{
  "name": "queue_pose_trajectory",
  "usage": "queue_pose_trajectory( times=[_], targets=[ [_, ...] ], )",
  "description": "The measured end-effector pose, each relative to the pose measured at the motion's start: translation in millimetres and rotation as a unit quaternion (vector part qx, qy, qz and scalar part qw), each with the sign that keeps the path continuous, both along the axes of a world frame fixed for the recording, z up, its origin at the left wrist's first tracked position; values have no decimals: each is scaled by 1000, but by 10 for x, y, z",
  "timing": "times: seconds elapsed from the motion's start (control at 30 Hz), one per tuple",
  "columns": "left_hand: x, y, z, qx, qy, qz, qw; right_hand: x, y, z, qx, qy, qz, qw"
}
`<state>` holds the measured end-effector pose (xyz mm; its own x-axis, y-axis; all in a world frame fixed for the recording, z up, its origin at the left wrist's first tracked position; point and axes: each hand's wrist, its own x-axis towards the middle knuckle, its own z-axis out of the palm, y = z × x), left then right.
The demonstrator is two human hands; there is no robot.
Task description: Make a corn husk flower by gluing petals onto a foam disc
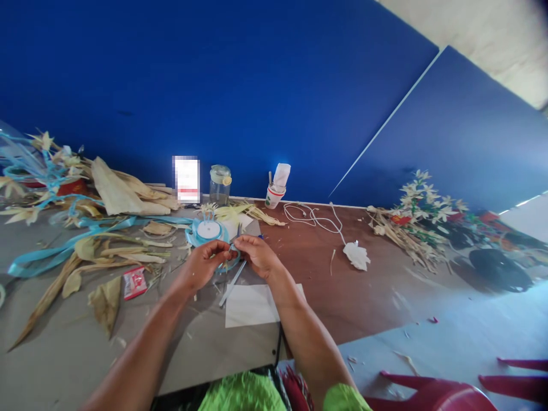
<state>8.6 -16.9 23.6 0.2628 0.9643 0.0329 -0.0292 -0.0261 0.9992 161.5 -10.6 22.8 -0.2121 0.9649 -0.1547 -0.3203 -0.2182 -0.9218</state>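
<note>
While a thin strip (232, 247) is pinched between them, both hands are held close over the table (192, 348), just nearer than the spool (209, 230).

By the left hand (205, 262) and the right hand (259, 257) alike, thumb and forefinger are closed on the strip, with the other fingers curled in; the stick (233, 283) is seen slanting below, beyond the paper (250, 308). Judged by its thinness, the strip should be found light, bendable and easily creased, best gripped near its ends by the fingertips; whether it is slippery cannot be told. Its long axis appears tilted across the narrow gap between the fingertips, but with its ends hidden, its exact pointing cannot be told.
</note>
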Motion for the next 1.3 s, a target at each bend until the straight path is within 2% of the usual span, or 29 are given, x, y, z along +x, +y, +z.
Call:
queue_pose_trajectory(
  times=[0.17,0.37,0.43,0.57,0.63,0.7,0.77,0.83,0.9,0.97,1.03,1.13,1.3],
  targets=[
    [49,1,1,-47,-74,28,996,-1,8,-45,26,-32,5,999],
    [70,8,-51,-71,-113,51,990,6,8,-49,-3,1,17,1000],
    [55,24,-56,-70,-110,77,988,29,19,-42,-15,17,-4,1000],
    [-25,94,-57,-59,-101,196,974,122,83,-32,-17,9,-85,996],
    [-75,129,-63,-51,-84,233,968,172,133,-28,-13,-36,-119,992],
    [-111,149,-72,-47,-73,243,966,206,184,-21,1,-125,-136,983],
    [-124,157,-82,-44,-72,246,966,209,222,-10,26,-239,-131,962],
    [-122,163,-97,-38,-74,247,965,167,234,3,42,-346,-96,933],
    [-119,175,-120,-27,-78,254,964,72,215,11,63,-461,-46,884],
    [-125,195,-144,-12,-85,271,959,-71,182,10,96,-602,-7,793],
    [-140,214,-160,7,-81,293,953,-236,164,4,73,-707,5,704],
    [-167,224,-160,38,-67,316,946,-449,213,-4,44,-727,23,685],
    [-180,208,-148,40,-75,309,947,-507,410,6,6,-707,25,707]
  ],
)
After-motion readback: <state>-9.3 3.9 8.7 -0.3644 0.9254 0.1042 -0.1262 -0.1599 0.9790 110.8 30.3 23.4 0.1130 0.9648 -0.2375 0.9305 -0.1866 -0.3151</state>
